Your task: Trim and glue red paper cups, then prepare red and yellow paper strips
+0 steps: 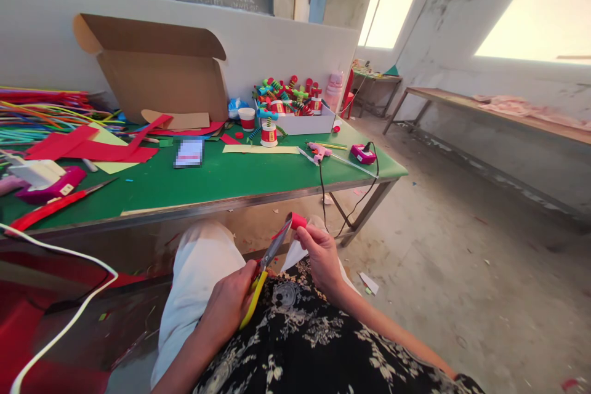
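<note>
My left hand [229,297] is closed around the handles of a pair of scissors [276,249], which have a yellow loop showing on the near side. Their metal blades point up and to the right, over my lap. Between the thumb and fingers of my right hand [322,255] is a curled piece of red paper [298,220]. The blade tips meet the paper's left edge; whether they are cutting or only touching it cannot be made out.
Ahead stands a green-topped table [152,188] with red paper strips [87,149], a cardboard box [161,83], a paper cup figure [268,134] and a white box [300,123] of similar figures. A pink glue gun [319,151] trails its cable over the edge. Red-handled scissors [53,206] lie left.
</note>
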`<state>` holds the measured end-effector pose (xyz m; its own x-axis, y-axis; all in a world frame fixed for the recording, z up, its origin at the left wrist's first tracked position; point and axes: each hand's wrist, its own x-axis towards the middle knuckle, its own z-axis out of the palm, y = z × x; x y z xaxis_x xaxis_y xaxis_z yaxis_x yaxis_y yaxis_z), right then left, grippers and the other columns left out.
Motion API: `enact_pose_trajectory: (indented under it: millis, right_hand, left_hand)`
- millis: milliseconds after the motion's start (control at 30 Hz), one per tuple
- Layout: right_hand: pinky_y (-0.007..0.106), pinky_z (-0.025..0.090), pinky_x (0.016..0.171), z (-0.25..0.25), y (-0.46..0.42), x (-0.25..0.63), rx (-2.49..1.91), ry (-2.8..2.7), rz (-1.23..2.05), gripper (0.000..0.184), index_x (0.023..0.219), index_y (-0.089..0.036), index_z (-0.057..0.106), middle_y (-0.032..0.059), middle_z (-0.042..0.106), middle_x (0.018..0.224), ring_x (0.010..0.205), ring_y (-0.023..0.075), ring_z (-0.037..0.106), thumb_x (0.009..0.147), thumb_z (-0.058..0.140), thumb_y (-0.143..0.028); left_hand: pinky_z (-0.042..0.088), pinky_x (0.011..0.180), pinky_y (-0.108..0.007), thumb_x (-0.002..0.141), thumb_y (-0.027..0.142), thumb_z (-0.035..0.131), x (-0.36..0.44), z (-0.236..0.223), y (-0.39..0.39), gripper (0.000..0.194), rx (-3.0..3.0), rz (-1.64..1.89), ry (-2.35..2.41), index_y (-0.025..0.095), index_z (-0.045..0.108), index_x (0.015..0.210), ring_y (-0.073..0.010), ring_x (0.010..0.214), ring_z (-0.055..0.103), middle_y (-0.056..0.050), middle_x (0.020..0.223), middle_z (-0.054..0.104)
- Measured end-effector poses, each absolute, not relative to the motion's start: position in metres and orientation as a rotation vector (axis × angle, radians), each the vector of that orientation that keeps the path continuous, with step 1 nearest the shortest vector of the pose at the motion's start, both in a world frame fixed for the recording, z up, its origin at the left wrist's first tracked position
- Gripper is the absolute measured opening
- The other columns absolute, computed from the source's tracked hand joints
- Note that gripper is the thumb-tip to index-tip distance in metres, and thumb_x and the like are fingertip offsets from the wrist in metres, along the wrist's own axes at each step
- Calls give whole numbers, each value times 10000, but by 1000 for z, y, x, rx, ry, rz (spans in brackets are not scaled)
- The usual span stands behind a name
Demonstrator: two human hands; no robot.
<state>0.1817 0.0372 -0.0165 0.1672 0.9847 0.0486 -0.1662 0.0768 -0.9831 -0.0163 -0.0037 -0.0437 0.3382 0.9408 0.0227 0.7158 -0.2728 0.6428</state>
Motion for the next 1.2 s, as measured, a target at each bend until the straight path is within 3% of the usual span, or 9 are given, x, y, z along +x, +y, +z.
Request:
enact_pose_trajectory:
  millis: [900, 1200]
  right_hand:
    - [285, 378, 624, -14, 33, 178, -1155, -1078, 1040, 268, 643, -220, 709, -18, 548, 600, 607, 142, 428, 787, 683, -444]
    - [286, 413, 665, -15, 33, 179, -1144, -1066, 1067, 275, 654, -213, 710, -16, 566, 625, 653, 147, 478, 793, 691, -450]
  left_hand:
    - [414, 639, -293, 957, 391, 345, -15, -43, -4, 199, 2102, 515, 1492, 255, 489, 942, -234, 762, 672, -47, 835, 692]
    - [430, 622, -263, 935, 363, 391, -15, -45, -5, 146, 2036, 591, 1431, 261, 495, 931, -205, 679, 650, -19, 763, 670]
